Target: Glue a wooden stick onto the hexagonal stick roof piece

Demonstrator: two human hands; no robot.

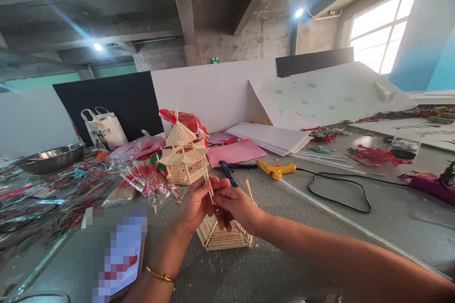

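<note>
Wooden stick (pixel 209 188) pinched between your left hand (pixel 195 203) and right hand (pixel 234 206), just above the stick roof piece (pixel 222 236).

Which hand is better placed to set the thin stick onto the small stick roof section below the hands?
Probably the left hand: its fingers pinch the thin stick directly above the roof section. The right hand also touches the stick, and another stick pokes up behind it.

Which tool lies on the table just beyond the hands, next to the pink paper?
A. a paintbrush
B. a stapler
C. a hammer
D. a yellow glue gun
D: a yellow glue gun with a black cord lies on the grey table, right of the pink paper.
</note>
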